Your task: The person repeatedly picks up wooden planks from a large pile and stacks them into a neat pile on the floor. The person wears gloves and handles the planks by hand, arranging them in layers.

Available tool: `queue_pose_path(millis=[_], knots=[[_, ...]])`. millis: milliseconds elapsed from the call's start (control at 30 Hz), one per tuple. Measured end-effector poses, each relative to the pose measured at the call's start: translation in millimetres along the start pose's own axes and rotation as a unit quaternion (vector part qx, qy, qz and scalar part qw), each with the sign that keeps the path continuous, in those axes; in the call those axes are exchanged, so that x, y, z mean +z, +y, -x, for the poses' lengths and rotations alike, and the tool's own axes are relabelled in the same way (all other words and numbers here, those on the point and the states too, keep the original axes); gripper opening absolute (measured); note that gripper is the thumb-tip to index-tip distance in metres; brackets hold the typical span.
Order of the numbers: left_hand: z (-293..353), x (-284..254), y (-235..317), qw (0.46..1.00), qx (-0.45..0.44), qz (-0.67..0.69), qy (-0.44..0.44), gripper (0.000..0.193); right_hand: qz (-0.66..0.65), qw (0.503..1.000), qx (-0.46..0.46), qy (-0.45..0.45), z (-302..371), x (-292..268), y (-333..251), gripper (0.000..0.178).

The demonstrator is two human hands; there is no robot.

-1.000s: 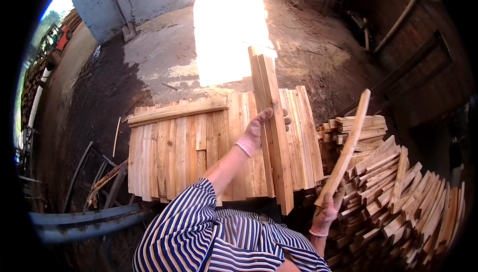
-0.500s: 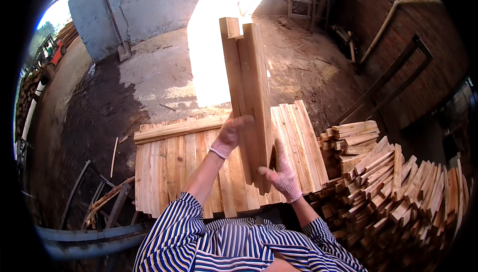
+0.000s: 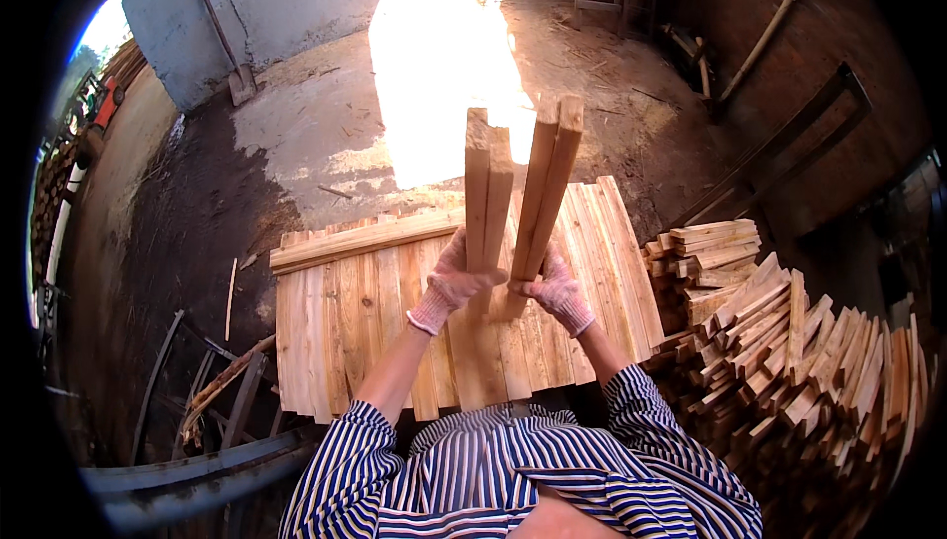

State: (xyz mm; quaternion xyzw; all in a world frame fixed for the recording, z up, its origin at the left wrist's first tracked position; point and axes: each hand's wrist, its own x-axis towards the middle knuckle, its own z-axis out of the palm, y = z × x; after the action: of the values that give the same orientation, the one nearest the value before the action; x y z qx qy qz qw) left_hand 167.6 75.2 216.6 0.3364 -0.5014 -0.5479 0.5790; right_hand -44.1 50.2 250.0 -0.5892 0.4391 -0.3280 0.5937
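Two upright bundles of wooden strips stand apart in my gloved hands, over a bed of strips. My left hand (image 3: 459, 275) is closed around the left wooden strips (image 3: 487, 194), at least two pieces with uneven top ends. The right wooden strips (image 3: 548, 189), also a pair, lean slightly to the right in the closed grip of my right hand (image 3: 557, 292). Beneath both hands lies the layer of side-by-side wooden strips (image 3: 345, 342). Across its far left edge rests a crosswise strip (image 3: 370, 240). Where the lower ends of the held strips meet the layer I cannot tell.
A large heap of loose wooden strips (image 3: 799, 352) lies to the right, with a smaller stack (image 3: 715, 243) behind it. Metal bars and a blue beam (image 3: 197, 480) are at the lower left. A shovel (image 3: 222, 36) leans on the far wall. A dark metal frame (image 3: 789, 144) stands at right.
The strips, held together as one bundle before, are now split into two bundles with a gap between. They have come lower, and my right hand has risen level with my left.
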Motion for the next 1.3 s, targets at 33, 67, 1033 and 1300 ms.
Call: queue_pose_path(millis=[33, 67, 1033, 1300], knots=[[0.9, -8.6, 13.1, 0.966, -0.039, 0.25, -0.047, 0.058, -0.001, 1.0, 0.01, 0.016, 4.7, -12.3, -30.4, 0.088], [5.7, -21.0, 33.0, 0.875, -0.094, 0.47, -0.067, 0.049, -0.002, 1.0, 0.017, 0.013, 1.2, -29.2, -31.3, 0.091], [-48.2, -303.6, -3.6, 0.567, -0.378, -0.725, -0.096, 0.085, 0.684, 0.721, 0.077, -0.081, -177.2, -136.6, 101.5, 0.063], [-35.1, -312.0, -8.0, 0.56, -0.332, -0.755, -0.077, 0.086, 0.658, 0.752, 0.049, -0.001, -159.3, -124.1, 103.6, 0.049]])
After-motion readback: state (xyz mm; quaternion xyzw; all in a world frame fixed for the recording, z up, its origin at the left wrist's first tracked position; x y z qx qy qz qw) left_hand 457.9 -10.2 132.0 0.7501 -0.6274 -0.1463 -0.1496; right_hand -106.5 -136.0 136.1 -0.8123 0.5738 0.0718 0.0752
